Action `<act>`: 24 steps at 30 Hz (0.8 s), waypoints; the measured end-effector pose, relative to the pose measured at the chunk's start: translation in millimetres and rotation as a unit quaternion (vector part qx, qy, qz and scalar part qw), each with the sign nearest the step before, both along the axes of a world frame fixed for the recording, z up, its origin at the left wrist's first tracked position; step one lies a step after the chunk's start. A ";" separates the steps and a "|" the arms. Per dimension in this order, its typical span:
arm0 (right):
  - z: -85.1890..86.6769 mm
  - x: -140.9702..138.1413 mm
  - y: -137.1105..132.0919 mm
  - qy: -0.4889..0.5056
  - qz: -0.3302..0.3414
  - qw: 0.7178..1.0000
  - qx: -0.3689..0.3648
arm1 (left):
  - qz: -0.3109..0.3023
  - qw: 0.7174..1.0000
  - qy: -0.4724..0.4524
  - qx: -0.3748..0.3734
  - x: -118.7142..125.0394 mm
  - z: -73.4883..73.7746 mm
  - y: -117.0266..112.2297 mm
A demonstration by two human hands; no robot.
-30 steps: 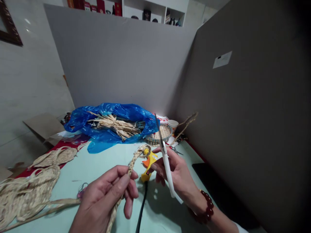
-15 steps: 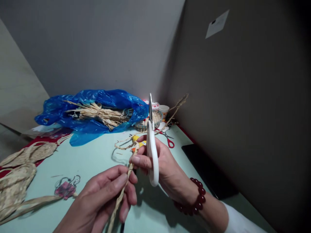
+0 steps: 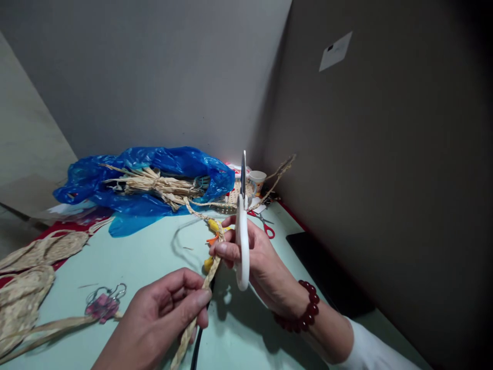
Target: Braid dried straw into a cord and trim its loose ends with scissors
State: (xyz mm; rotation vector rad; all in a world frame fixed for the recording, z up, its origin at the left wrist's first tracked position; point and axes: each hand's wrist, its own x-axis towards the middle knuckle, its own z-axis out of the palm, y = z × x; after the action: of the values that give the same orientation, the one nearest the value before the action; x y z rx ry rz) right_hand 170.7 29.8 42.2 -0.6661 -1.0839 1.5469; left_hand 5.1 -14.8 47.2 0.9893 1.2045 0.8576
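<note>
Between my two hands runs a braided straw cord [image 3: 210, 273], slanting down toward me. My left hand [image 3: 162, 313] pinches its lower stretch between thumb and fingers. Higher up, my right hand [image 3: 254, 254] grips the same braid with thumb and fingertips. White-handled scissors [image 3: 242, 241] hang on that right hand, blades closed and pointing up. Beyond the right fingers the braid bends away toward the back of the table. A yellow and orange object [image 3: 213, 225] lies just behind the braid, partly hidden by it.
A blue plastic bag [image 3: 92, 174] holds a straw bundle [image 3: 154, 182] at the back. Woven straw pieces [image 3: 26, 293] and a pink binder clip [image 3: 102, 307] lie left. Red-handled scissors [image 3: 268, 232], a paper cup [image 3: 257, 176], a woven basket [image 3: 234, 198] and a dark flat panel [image 3: 327, 272] stand or lie right.
My left hand has slid slightly down along the braid. The braid's far loop has swung out toward the back, and the scissors have tilted a little with my right hand.
</note>
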 end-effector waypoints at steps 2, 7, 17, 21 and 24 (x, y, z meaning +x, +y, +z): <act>-1.3 1.0 1.9 -0.008 -0.021 1.000 -0.007 | 0.001 0.998 0.036 0.045 0.2 -1.7 0.7; -4.9 5.5 8.4 0.003 -0.034 0.999 -0.010 | -0.016 0.992 0.086 0.094 0.0 -7.7 1.9; -10.6 11.5 14.8 0.013 -0.065 0.998 -0.007 | -0.048 0.997 0.035 0.054 -3.9 -11.5 2.1; -9.8 12.1 16.1 0.036 -0.080 0.996 -0.003 | -0.029 0.997 0.039 0.067 -2.1 -11.3 -0.9; -7.8 12.0 16.4 0.047 -0.082 0.995 -0.010 | -0.026 0.996 0.055 0.073 -0.6 -8.8 -2.9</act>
State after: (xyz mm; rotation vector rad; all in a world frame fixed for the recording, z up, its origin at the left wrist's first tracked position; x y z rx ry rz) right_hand 182.7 46.2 34.4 -0.6726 -0.9211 1.4350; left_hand 4.5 -17.8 38.3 1.1940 1.2158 0.8680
